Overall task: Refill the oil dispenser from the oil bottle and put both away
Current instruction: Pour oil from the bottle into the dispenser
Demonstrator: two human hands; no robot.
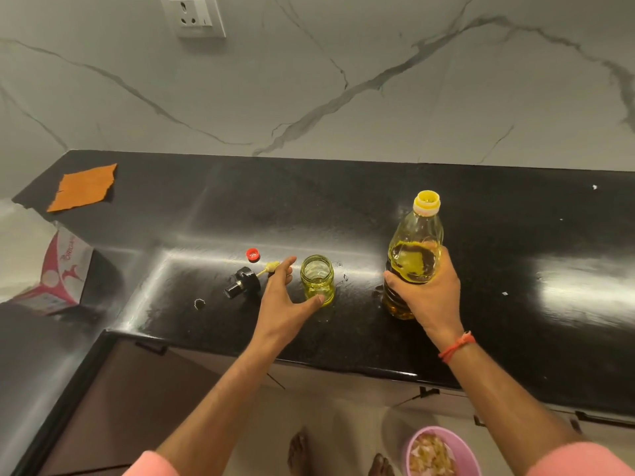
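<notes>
A clear plastic oil bottle point(416, 242) with yellow oil stands upright on the black counter point(343, 207), uncapped, its yellow neck showing. My right hand point(427, 293) is wrapped around its lower body. The small glass dispenser jar point(316, 278) stands open with a little oil at its bottom. My left hand point(285, 297) is spread beside the jar, thumb touching its front, fingers apart. The dispenser's black pump top point(243, 286) lies on its side left of the hand, its yellowish tube pointing right. A red bottle cap point(253, 254) lies behind it.
An orange cloth point(84, 187) lies at the counter's far left. A white and pink box point(58, 273) stands in the left corner. On the floor sit a pink bowl of scraps point(439, 453) and my bare feet. A wall socket point(194, 15) is above.
</notes>
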